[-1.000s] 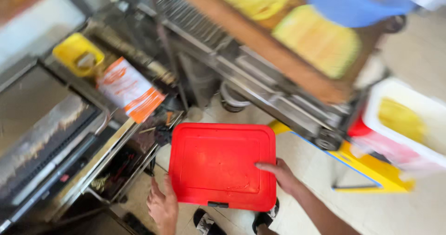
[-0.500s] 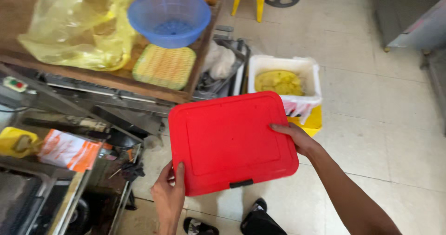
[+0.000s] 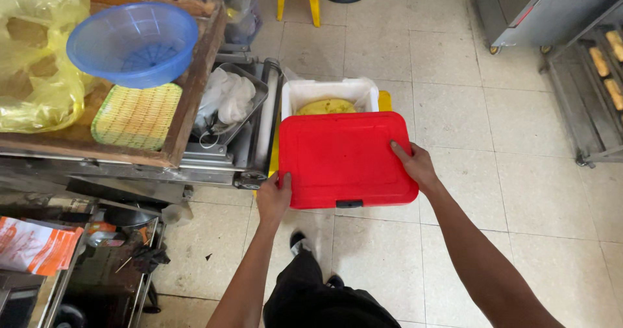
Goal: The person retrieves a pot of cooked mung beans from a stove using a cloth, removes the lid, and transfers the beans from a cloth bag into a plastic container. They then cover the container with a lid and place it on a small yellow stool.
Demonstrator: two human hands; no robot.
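In the head view I hold a flat red plastic rectangular lid (image 3: pixel 347 159) level near the middle of the frame. My left hand (image 3: pixel 274 198) grips its corner at seven o'clock, thumb on top and fingers underneath. My right hand (image 3: pixel 416 164) clasps the edge at three o'clock, fingers spread over the top face.

The lid sits above a white plastic tub (image 3: pixel 329 93), covering its near part; the far part shows at twelve o'clock of the lid, holding a yellow mass of dough-like food (image 3: pixel 326 107). I cannot tell whether lid and tub touch.

At ten o'clock a wooden tray table (image 3: pixel 195 88) carries a round blue plastic colander (image 3: pixel 132 44), empty as far as I see, a yellow woven rectangular mat (image 3: pixel 136 116) and a crumpled yellow plastic bag (image 3: pixel 32 62). Between table and tub, a metal tray (image 3: pixel 250 107) holds crumpled white plastic bags (image 3: pixel 227 97). At two o'clock a steel rack (image 3: pixel 597 81) bears pale baked pieces (image 3: pixel 600 60).
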